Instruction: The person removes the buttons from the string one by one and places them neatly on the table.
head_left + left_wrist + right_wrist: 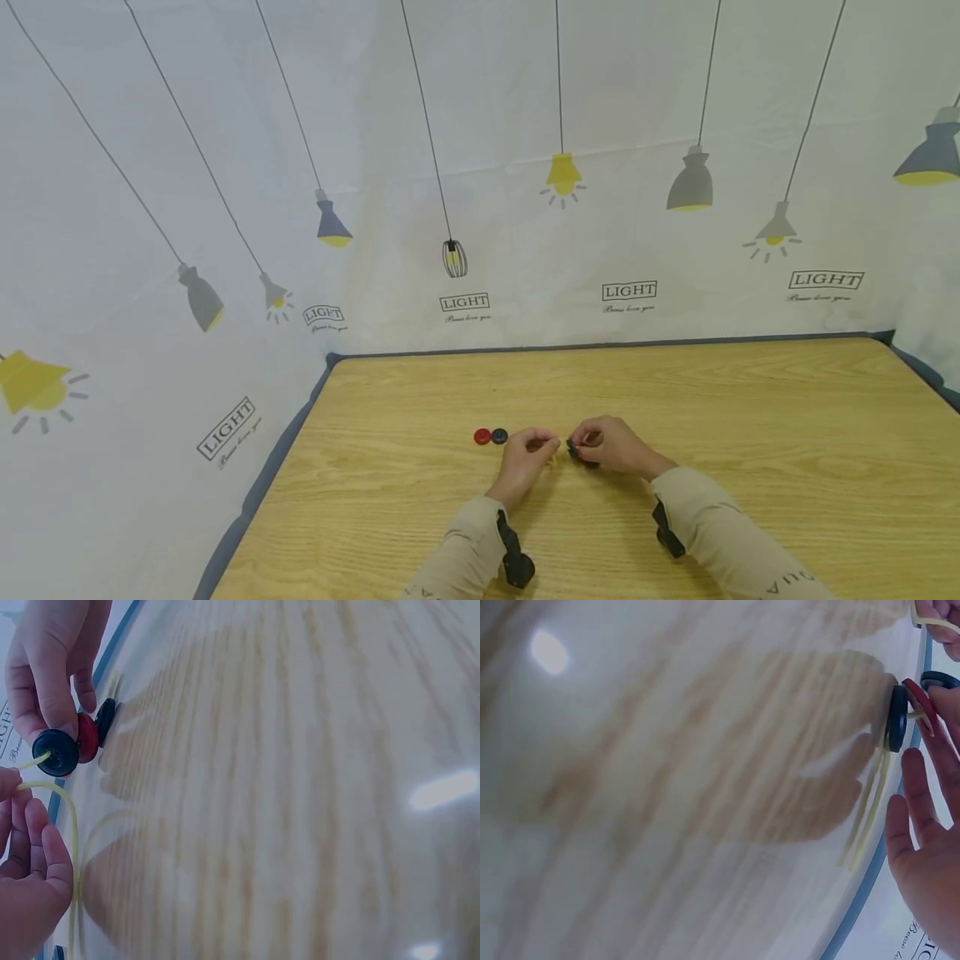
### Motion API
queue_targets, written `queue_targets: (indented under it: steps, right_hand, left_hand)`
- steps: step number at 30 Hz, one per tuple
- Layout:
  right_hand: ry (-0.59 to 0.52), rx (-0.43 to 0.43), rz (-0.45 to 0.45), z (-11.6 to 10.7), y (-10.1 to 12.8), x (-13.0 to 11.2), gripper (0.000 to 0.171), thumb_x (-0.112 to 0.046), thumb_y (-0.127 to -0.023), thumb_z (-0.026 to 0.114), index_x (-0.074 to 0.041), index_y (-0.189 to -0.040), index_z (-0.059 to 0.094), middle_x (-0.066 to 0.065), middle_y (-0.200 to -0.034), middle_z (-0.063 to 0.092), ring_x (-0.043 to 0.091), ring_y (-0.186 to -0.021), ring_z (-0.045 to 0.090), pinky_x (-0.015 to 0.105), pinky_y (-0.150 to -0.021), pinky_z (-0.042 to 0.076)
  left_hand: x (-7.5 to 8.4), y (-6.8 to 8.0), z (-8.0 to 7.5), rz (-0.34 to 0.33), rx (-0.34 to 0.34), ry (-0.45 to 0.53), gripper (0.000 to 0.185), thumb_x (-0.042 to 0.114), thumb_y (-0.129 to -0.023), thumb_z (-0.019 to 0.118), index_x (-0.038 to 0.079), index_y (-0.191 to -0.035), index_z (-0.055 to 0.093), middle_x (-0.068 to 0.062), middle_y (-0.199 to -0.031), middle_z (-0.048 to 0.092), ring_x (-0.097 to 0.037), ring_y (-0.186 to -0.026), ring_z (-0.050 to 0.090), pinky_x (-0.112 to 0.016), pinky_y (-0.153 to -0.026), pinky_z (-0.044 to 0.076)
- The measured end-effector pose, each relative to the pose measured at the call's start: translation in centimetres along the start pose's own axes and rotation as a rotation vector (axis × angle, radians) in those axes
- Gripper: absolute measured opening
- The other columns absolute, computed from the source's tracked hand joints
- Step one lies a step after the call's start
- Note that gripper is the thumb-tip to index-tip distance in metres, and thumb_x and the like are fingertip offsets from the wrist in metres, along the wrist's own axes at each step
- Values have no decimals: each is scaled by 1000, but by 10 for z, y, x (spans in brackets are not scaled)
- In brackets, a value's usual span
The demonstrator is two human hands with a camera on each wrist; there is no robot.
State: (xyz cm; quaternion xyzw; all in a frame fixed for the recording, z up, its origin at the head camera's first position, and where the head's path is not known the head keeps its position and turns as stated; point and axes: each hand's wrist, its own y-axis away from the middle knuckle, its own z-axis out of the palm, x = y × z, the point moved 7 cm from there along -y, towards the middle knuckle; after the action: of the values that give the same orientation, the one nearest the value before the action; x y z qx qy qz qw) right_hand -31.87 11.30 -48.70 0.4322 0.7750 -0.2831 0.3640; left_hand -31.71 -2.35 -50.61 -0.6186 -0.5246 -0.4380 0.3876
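On the wooden surface, left of its middle and well in from the front edge, two loose buttons lie side by side and touching: a red button and, just to its right, a dark blue button. Neither hand touches them.

Just right of that pair is the left hand, its fingers curled with the tips turned toward the other hand. Its grip pinches a thin yellow cord; the left wrist view shows the cord's end held between thumb and fingers, then arching over and dropping past the palm. In the head view only a short yellow bit of it shows between the two hands, close over the wood.

The free tip of the cord points at a hole in a dark button, the nearest of three stacked buttons, with a red one and another dark one close behind it. The right wrist view shows the same stack edge-on, cord strands hanging below it toward the surface.

The right hand holds this stack by its rim, the grip clenched on it with the fingertips above the front button. The two hands sit just beside each other, near the middle of the surface. Both forearms wear beige sleeves with black wrist straps.
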Motion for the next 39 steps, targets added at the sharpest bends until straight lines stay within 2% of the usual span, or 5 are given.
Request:
queue_targets:
  steps: [9, 15, 23, 30, 39]
  right_hand:
    - [50, 19, 3, -1, -1, -1, 3, -4, -81, 63, -1, -79, 61, 1, -73, 60, 12, -62, 54, 23, -53, 45]
    - [46, -2, -5, 0, -1, -1, 4, -5, -82, 62, -2, -84, 63, 2, -74, 60, 13, -60, 55, 24, -52, 46]
    - [56, -10, -48, 1, -1, -4, 4, -7, -81, 63, -4, -82, 65, -1, -71, 59, 8, -61, 51, 23, -54, 44]
    - [28, -21, -37, 2, -2, -3, 8, -10, -82, 63, -3, -79, 65, 0, -71, 61, 8, -63, 54, 23, -56, 45]
    - [-20, -27, -22, 4, -2, 2, 7, -8, -84, 60, -3, -84, 64, 4, -76, 63, 10, -67, 57, 24, -59, 47]
  left_hand:
    - [7, -1, 1, 9, -27, 69, 15, 19, -84, 61, 5, -89, 65, 3, -80, 59, -6, -70, 53, -21, -61, 45]
    - [10, -1, 2, 9, -33, 83, 14, 18, -85, 60, 5, -90, 65, 2, -81, 60, -6, -70, 53, -20, -61, 45]
    - [9, -2, 2, 10, -23, 85, 14, 17, -84, 61, 5, -89, 65, 3, -81, 60, -6, -71, 52, -20, -62, 44]
    - [5, -2, 2, 2, -20, 86, 14, 18, -84, 61, 5, -89, 65, 3, -81, 59, -6, -72, 53, -21, -63, 45]
    - [2, -3, -2, 13, 3, 85, 14, 16, -83, 61, 3, -88, 65, 1, -80, 60, -6, -70, 53, -21, -62, 45]
